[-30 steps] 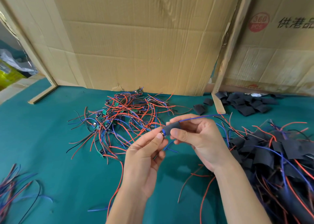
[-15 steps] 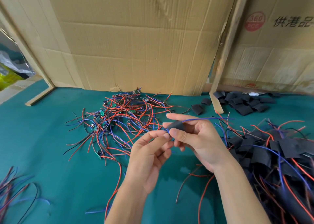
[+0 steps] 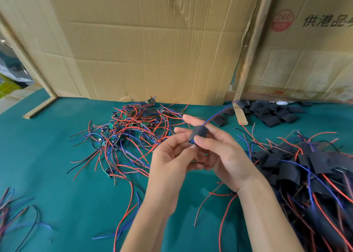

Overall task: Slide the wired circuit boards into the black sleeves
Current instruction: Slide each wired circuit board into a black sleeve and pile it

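Note:
My right hand (image 3: 223, 152) pinches a black sleeve (image 3: 199, 132) between thumb and fingers, above the green table. A blue wire (image 3: 219, 112) runs out of the sleeve's far end; a bit of the circuit board (image 3: 192, 142) shows at its near end. My left hand (image 3: 172, 160) sits just left of it with fingers curled toward the board's near end; whether it grips the board is hidden. A tangle of wired circuit boards (image 3: 129, 135) lies behind the hands. Empty black sleeves (image 3: 273, 113) lie at the back right.
A heap of sleeved boards with red and blue wires (image 3: 309, 175) fills the right side. Cardboard walls (image 3: 152, 51) and a wooden strip (image 3: 248, 57) stand at the back. Loose wires (image 3: 13, 209) lie at the left front on the green cloth (image 3: 47, 156).
The sleeve has turned more upright in my right hand, with its wire now pointing up and away. My left hand's fingers have curled in closer under the sleeve's near end.

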